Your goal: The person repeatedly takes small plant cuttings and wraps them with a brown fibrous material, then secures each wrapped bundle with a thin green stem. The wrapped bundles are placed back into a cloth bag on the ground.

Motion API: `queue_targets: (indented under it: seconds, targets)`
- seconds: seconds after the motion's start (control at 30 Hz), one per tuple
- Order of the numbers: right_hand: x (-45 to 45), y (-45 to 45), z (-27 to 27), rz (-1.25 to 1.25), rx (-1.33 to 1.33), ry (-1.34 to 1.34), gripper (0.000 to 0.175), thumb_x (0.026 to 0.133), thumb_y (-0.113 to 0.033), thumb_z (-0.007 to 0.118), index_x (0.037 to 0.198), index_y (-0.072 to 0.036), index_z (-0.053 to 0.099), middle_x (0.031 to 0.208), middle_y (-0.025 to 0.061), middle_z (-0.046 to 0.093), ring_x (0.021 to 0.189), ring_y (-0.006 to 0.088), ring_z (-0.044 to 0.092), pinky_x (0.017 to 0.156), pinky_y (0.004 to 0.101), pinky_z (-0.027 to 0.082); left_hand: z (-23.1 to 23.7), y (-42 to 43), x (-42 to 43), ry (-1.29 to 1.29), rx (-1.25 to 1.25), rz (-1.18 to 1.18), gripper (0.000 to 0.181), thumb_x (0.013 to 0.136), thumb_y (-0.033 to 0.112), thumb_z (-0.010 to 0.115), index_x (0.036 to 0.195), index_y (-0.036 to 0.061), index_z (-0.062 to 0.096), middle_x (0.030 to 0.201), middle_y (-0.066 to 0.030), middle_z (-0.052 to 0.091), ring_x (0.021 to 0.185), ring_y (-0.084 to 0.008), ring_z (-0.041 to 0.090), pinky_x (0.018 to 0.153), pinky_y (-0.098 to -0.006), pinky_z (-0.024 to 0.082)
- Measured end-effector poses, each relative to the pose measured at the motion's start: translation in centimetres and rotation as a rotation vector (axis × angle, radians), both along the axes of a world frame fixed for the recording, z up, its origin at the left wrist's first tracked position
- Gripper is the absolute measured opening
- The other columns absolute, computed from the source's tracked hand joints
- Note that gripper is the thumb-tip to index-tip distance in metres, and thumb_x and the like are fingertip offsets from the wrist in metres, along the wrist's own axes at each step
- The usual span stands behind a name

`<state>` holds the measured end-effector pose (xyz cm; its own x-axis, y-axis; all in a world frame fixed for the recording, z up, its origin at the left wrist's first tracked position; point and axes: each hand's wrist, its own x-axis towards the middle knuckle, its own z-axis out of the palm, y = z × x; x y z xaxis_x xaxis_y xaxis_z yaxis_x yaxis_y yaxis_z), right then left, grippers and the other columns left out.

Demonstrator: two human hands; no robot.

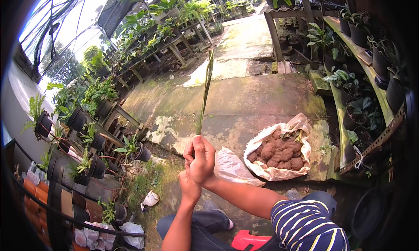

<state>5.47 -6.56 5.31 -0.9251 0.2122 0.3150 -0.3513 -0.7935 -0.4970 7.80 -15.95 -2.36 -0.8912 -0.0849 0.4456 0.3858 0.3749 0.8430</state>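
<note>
A long, narrow green leaf [207, 84], folded or rolled lengthwise, stands upright above my two hands. My right hand [203, 161] is closed around its lower end, thumb on top. My left hand [190, 185] sits just below and touches the right one; its fingers are largely hidden, so whether it also grips the leaf's base cannot be seen. Beyond my right forearm an open white woven sack [253, 149] holds several brown fibrous balls [281, 153] and a few green cuttings [296, 135]. A flat white sack [235, 166] lies beside it.
Potted plants on wooden benches [176, 54] line the left, with more pots on a plank shelf [363, 54] at the right. Below me is a red plastic object [250, 240]. Orange pots [36, 192] are stacked at lower left. A crumpled white bag [151, 198] lies on the ground.
</note>
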Motion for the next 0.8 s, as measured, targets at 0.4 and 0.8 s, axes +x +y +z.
queue_targets:
  seconds: [0.4, 0.8]
  targets:
    - [-0.6, 0.7, 0.0, -0.022, 0.003, 0.012, 0.048, 0.114, -0.04, 0.041, 0.077, -0.01, 0.043, 0.064, -0.0018, 0.042, 0.056, 0.0069, 0.036, 0.051, 0.0263, 0.029, 0.5, -0.2, 0.2, -0.019, 0.045, -0.1, 0.05, 0.115, 0.033, 0.039, 0.088, -0.0021, 0.062, 0.071, -0.0033, 0.056, 0.069, -0.0107, 0.051, 0.063, -0.0329, 0.042]
    - [0.1, 1.1, 1.0, 0.063, -0.107, -0.015, 0.05, 0.113, -0.044, 0.04, 0.077, -0.01, 0.043, 0.061, -0.0012, 0.042, 0.053, 0.0057, 0.037, 0.047, 0.0242, 0.031, 1.4, -0.1, -0.1, 0.222, -0.14, 0.088, 0.071, 0.115, 0.043, 0.034, 0.066, -0.0058, 0.051, 0.052, -0.0095, 0.052, 0.053, -0.0127, 0.048, 0.052, -0.0375, 0.037]
